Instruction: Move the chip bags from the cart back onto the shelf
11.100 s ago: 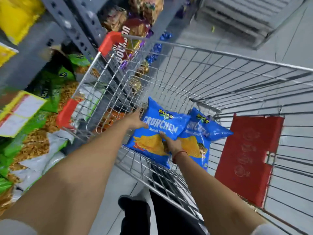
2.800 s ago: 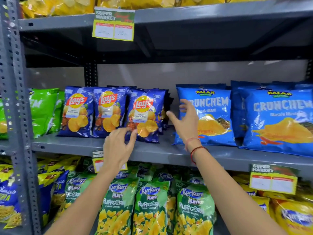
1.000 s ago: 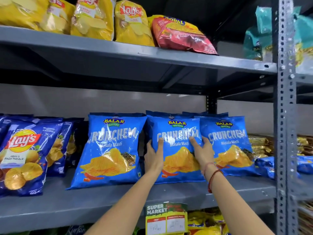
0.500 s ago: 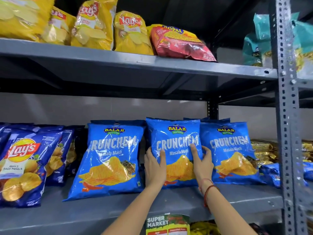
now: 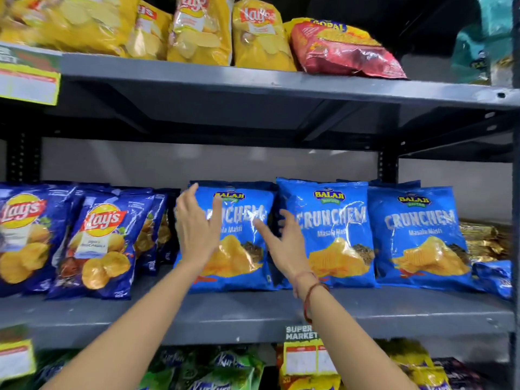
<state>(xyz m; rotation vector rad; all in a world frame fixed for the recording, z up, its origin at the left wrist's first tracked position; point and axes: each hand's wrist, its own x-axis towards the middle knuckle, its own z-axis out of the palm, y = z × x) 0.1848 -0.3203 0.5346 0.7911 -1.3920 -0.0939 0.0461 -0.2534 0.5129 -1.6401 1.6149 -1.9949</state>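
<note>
Three bright blue Crunchem chip bags stand upright in a row on the grey middle shelf [image 5: 253, 313]: a left bag [image 5: 239, 249], a middle bag [image 5: 332, 229] and a right bag [image 5: 419, 237]. My left hand [image 5: 197, 229] is spread flat against the left bag's left side, fingers apart. My right hand [image 5: 284, 243], with a red thread at the wrist, hovers with fingers apart in front of the gap between the left and middle bags. Neither hand grips a bag. The cart is out of view.
Dark blue Lay's bags [image 5: 95, 243] stand at the left of the same shelf. Yellow Lay's bags [image 5: 202, 29] and a red Gopal bag [image 5: 343, 52] lie on the shelf above. Green Kurkure bags [image 5: 213, 372] and price tags [image 5: 304, 358] sit below. A steel upright [image 5: 516, 192] borders the right.
Both hands have let go of the middle Crunchem bag and shifted left to the left bag. The view has swung left.
</note>
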